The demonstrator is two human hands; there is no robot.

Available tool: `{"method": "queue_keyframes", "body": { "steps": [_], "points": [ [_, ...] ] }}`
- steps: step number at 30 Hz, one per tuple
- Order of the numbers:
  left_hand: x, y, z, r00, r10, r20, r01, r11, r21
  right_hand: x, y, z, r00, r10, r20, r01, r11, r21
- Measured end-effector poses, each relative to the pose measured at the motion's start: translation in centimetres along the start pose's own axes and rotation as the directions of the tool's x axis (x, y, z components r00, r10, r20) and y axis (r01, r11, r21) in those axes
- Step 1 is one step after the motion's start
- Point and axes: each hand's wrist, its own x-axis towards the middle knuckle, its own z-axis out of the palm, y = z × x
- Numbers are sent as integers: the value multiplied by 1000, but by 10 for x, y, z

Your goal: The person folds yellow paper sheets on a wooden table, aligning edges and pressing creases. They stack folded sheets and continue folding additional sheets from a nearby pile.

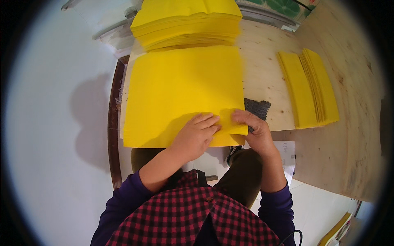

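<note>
A wide yellow sheet [184, 86], paper or thin cloth, lies before me on top of others, its near edge reaching over the table's front. My left hand [200, 133] rests on its near part, fingers stretched out and lying on the surface. At the near right corner my right hand [256, 130] has its fingers over the top and its thumb by the side edge, pinching the sheet there. The near edge curls up a little beside that hand. A dark grey knitted cloth [257, 108] lies just beyond my right hand, partly covered by the yellow sheet.
Behind the sheet stands a thick stack of yellow sheets [186, 28]. Folded yellow pieces [310, 90] lie in a pile at the right of the wooden table [266, 69]. A plywood panel [344, 94] rises on the right; a white wall [53, 110] is on the left.
</note>
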Motion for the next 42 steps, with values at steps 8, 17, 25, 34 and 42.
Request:
{"method": "queue_keyframes", "body": {
  "steps": [8, 17, 25, 34, 42],
  "points": [
    [-1, -12, 7, 996, -35, -82, 11, 959, -283, -26, -6, -19, 999, 45, -16, -45, 999, -11],
    [3, -14, 5, 995, -24, -101, -14, 933, -360, -20, 0, -18, 984, 76, 162, -66, 996, -67],
    [3, -15, 5, 995, -1, -102, -33, 944, -329, -14, -3, -19, 986, 37, 162, -28, 998, -57],
    [2, -11, 1, 993, 27, -113, -54, 968, -247, 7, -27, -26, 977, -14, 213, 33, 996, -84],
    [-1, -6, -5, 999, 27, -34, -33, 981, -191, 17, -36, -22, 990, 43, 133, -32, 996, -84]
  ]
}}
